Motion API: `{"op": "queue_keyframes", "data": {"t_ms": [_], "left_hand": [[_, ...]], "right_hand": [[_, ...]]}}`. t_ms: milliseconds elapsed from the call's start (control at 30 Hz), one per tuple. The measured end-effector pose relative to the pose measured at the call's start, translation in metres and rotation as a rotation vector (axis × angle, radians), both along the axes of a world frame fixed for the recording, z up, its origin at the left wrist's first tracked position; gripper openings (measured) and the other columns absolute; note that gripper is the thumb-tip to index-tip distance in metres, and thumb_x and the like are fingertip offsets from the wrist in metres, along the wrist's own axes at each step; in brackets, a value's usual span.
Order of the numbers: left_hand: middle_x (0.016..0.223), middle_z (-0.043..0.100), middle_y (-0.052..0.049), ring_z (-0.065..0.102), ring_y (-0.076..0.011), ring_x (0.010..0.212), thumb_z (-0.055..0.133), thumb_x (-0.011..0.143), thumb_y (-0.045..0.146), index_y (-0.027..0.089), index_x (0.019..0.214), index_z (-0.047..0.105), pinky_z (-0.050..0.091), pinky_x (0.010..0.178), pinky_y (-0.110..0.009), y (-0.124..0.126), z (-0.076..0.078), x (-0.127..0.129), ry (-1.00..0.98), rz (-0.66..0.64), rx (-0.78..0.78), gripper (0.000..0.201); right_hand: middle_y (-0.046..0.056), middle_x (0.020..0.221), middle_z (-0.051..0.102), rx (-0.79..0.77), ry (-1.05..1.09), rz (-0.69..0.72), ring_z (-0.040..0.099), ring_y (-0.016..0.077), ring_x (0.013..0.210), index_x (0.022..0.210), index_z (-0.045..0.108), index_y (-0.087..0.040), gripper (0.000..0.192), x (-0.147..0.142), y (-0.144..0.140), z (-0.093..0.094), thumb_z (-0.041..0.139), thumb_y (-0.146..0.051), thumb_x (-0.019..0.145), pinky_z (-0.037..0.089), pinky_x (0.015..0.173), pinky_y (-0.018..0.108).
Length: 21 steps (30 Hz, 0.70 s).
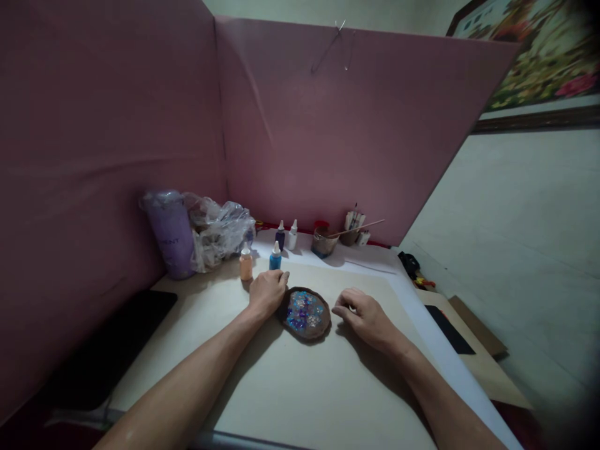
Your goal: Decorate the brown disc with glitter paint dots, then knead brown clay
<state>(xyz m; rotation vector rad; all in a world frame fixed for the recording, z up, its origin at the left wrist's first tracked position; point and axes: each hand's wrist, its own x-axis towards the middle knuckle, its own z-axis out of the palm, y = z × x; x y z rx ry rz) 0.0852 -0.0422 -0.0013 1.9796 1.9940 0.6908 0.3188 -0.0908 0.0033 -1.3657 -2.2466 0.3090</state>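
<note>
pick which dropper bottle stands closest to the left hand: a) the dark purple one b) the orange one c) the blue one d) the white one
c: the blue dropper bottle stands just behind the knuckles of the left hand, which rests against the left edge of the brown dish; the orange bottle is a little further off to the left, and the dark purple bottle and white bottle stand further back near the pink partition.

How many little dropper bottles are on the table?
4: orange bottle and blue bottle in front, dark bottle and white bottle behind. The plastic bag may hide more.
</note>
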Motion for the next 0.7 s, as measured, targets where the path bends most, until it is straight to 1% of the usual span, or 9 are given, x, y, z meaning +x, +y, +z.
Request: {"op": "queue_keyframes", "data": {"t_ms": [33,100,167,300,500,600,700], "left_hand": [[0.083,0.071,-0.007,0.063,-0.0186,0.076,0.038,0.092,0.043,0.021,0.078,0.070,0.034,0.061,-0.026,0.000,0.000,0.000,0.005,-0.001,0.001,0.041],[0.083,0.072,-0.008,0.063,-0.0187,0.077,0.038,0.092,0.043,0.021,0.078,0.070,0.034,0.062,-0.026,0.000,0.000,0.000,0.011,-0.002,0.003,0.041],[0.084,0.072,-0.008,0.063,-0.0186,0.078,0.038,0.092,0.043,0.021,0.078,0.070,0.035,0.062,-0.026,0.000,-0.001,0.000,0.012,-0.002,0.006,0.041],[0.085,0.072,-0.008,0.063,-0.0191,0.079,0.039,0.092,0.042,0.021,0.079,0.071,0.036,0.064,-0.026,0.000,-0.002,0.000,0.016,-0.007,0.013,0.040],[0.089,0.073,-0.008,0.064,-0.0208,0.084,0.040,0.091,0.042,0.022,0.080,0.072,0.039,0.067,-0.027,-0.001,-0.001,0.000,0.014,-0.007,0.019,0.039],[0.089,0.073,-0.008,0.064,-0.0206,0.085,0.041,0.091,0.042,0.022,0.082,0.072,0.040,0.069,-0.027,-0.001,0.000,0.001,0.018,-0.003,0.009,0.038],[0.089,0.073,-0.008,0.064,-0.0207,0.085,0.041,0.090,0.041,0.022,0.081,0.072,0.040,0.069,-0.027,0.000,-0.001,0.001,0.021,-0.004,0.011,0.037]], "right_hand": [[0.002,0.075,0.061,-0.013,-0.060,-0.041,0.054,0.0158,0.073,0.073,0.063,-0.019,0.022,-0.001,-0.001,0.000,0.053,-0.029,0.090,0.038,0.067,0.027],[0.003,0.071,0.063,-0.047,-0.183,-0.076,0.054,0.0159,0.069,0.069,0.063,-0.019,0.035,-0.006,-0.004,-0.002,0.045,-0.036,0.094,0.035,0.065,0.027],[0.004,0.071,0.066,-0.055,-0.262,-0.095,0.057,0.0164,0.069,0.068,0.064,-0.019,0.042,-0.013,-0.007,-0.004,0.039,-0.038,0.096,0.034,0.064,0.027],[0.007,0.073,0.070,-0.049,-0.335,-0.171,0.061,0.0189,0.069,0.069,0.068,-0.020,0.043,-0.024,-0.011,-0.006,0.041,-0.040,0.095,0.033,0.062,0.028],[0.011,0.073,0.072,-0.123,-0.362,-0.291,0.064,0.0220,0.068,0.066,0.070,-0.020,0.047,-0.028,-0.012,-0.002,0.042,-0.046,0.093,0.029,0.056,0.030],[0.012,0.075,0.073,-0.144,-0.378,-0.312,0.065,0.0224,0.069,0.066,0.070,-0.019,0.047,-0.030,-0.011,-0.003,0.042,-0.045,0.092,0.029,0.055,0.030],[0.011,0.075,0.073,-0.144,-0.386,-0.311,0.065,0.0214,0.069,0.066,0.070,-0.019,0.043,-0.033,-0.011,-0.004,0.042,-0.038,0.092,0.029,0.055,0.030]]}}
